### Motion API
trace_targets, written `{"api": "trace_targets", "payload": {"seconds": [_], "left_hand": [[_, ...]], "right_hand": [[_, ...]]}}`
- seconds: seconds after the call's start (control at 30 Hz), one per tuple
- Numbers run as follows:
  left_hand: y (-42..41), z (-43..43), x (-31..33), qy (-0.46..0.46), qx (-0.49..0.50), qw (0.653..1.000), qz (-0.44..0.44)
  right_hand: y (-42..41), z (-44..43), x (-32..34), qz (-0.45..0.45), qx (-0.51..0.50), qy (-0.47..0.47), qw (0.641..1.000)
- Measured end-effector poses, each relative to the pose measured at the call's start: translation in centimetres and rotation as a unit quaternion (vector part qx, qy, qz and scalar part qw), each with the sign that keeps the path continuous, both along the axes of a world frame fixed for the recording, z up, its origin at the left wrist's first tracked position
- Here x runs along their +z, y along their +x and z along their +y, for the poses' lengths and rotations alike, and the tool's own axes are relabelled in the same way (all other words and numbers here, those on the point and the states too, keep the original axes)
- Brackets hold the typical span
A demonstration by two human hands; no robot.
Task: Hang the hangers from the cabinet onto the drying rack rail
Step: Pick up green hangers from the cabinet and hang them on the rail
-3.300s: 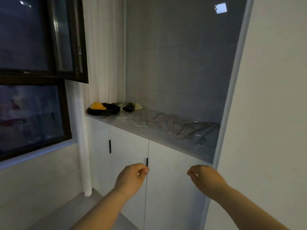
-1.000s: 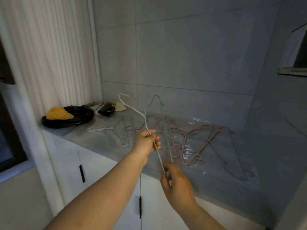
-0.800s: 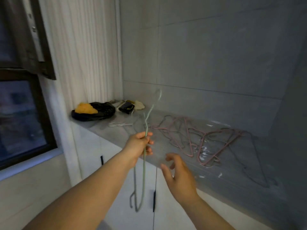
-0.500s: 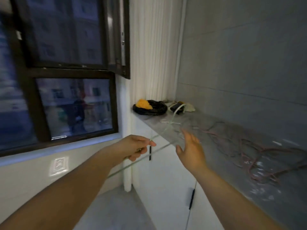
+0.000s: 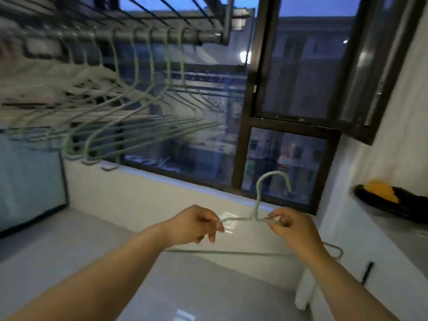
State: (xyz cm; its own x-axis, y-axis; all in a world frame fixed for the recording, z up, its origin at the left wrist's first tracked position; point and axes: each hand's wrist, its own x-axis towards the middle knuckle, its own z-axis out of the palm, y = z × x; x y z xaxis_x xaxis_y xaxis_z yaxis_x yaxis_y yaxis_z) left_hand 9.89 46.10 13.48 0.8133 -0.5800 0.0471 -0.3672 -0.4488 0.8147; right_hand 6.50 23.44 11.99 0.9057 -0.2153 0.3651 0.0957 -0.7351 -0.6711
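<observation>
A pale green wire hanger [image 5: 257, 206] is held upright in front of me, hook pointing up. My left hand [image 5: 194, 224] pinches its left shoulder and my right hand [image 5: 291, 228] pinches its right shoulder. Its bottom bar runs below both wrists. The drying rack rail [image 5: 162, 37], a dark horizontal bar, is up at the top left, well above and left of my hands. Several green hangers [image 5: 129, 98] hang from it in a row, blurred toward the left.
A dark-framed window [image 5: 287, 126] fills the wall ahead, with one sash swung open at the right. The cabinet top [image 5: 393, 235] is at the right edge, carrying a black bag with something yellow [image 5: 382, 193]. A glass panel [image 5: 27, 181] stands at the left.
I have turned from the cabinet toward the window and rack. The hanger was in my left hand alone; now both hands hold it upright by its shoulders.
</observation>
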Motion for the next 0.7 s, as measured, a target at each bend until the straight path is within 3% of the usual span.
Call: {"api": "trace_targets", "payload": {"seconds": [0.2, 0.4, 0.7], "left_hand": [[-1.4, 13.0, -0.8, 0.025, 0.203, 0.976, -0.079], [-4.0, 23.6, -1.2, 0.051, 0.258, 0.959, -0.106], [-6.2, 42.7, -0.3, 0.053, 0.35, 0.931, -0.088]], "right_hand": [[3.5, 14.6, -0.3, 0.039, 0.166, 0.082, 0.982], [4.2, 28.8, -0.2, 0.071, 0.282, 0.033, 0.956], [4.4, 48.4, 0.6, 0.045, 0.363, -0.02, 0.93]]}}
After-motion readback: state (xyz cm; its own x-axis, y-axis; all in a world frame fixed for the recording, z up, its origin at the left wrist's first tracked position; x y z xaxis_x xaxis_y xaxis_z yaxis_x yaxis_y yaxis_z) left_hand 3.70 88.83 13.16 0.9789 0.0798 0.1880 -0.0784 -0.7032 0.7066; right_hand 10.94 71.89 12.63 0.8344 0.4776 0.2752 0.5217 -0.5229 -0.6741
